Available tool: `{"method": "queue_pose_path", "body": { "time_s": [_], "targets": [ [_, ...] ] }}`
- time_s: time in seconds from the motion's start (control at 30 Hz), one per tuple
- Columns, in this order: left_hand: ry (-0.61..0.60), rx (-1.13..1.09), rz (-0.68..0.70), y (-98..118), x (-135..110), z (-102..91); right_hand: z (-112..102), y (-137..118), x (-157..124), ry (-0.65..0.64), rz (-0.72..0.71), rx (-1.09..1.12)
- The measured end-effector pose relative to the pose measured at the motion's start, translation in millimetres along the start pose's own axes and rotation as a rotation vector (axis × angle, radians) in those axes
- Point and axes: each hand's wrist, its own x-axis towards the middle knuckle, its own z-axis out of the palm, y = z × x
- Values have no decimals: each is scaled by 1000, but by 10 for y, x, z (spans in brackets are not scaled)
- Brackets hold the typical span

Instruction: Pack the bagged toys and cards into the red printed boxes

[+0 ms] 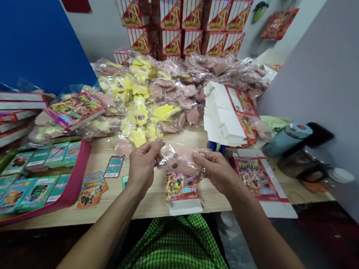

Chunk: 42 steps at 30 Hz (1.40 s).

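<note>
The left hand (142, 163) and right hand (213, 170) are both clamped on a clear bag (180, 159) (a pink toy (175, 165) inside) above the tabletop (150, 204). It seems the bag needs opening next.

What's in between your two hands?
A clear plastic bag with a pink thing inside lies between the left hand and the right hand. Both hands hold it, as the head view shows.

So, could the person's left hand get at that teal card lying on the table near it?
Probably yes: the left hand is close to the teal card, and nothing seems to lie between them on the wooden table. It is pinching a clear plastic bag, though, so it would likely let go first.
</note>
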Motion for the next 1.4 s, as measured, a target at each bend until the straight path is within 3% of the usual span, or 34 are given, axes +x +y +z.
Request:
{"method": "queue_pose_path", "body": {
  "time_s": [0.1, 0.23, 0.3, 0.37, 0.47, 0.53, 0.6, 0.67, 0.73, 0.87, 0.93, 1.07, 1.17, 1.3, 1.4],
  "targets": [
    [18, 142, 117, -48, 53, 37, -32, -95, -78, 48, -22, -39],
    [-139, 494, 280, -54, 138, -65, -302, -286, -279, 275, -148, -133],
    [-393, 808, 479, -67, 135, -155, -528, -365, -412, 442, -217, -129],
    [-777, 1115, 709, -125, 88, -214, -732, -414, -537, 555, -253, -116],
    [-1256, 1380, 875, -283, 2, -160, -835, -435, -657, 586, -271, -143],
    [-1413, 1490, 884, -356, 4, -31, -745, -442, -691, 564, -266, -156],
    [-1481, 1580, 885, -339, 69, 117, -580, -479, -714, 539, -251, -146],
    [-1454, 1604, 892, -228, 163, 224, -407, -556, -746, 551, -270, -127],
    [-1347, 1538, 874, -74, 236, 258, -266, -658, -793, 616, -359, -101],
    [-1083, 1315, 765, 135, 221, 150, -82, -796, -890, 700, -588, -179],
    [-954, 1256, 738, 150, 151, 65, -24, -820, -923, 652, -620, -386],
    [-655, 1199, 743, 103, 19, -95, 29, -898, -964, 512, -608, -1018],
    [-468, 1179, 830, 53, -64, -164, 70, -977, -971, 430, -600, -1246],
    [-404, 1131, 976, -31, -242, -124, 248, -979, -889, 282, -532, -1368],
    [-407, 1064, 993, -101, -396, -60, 388, -929, -771, 126, -516, -1417]
  ]
}}
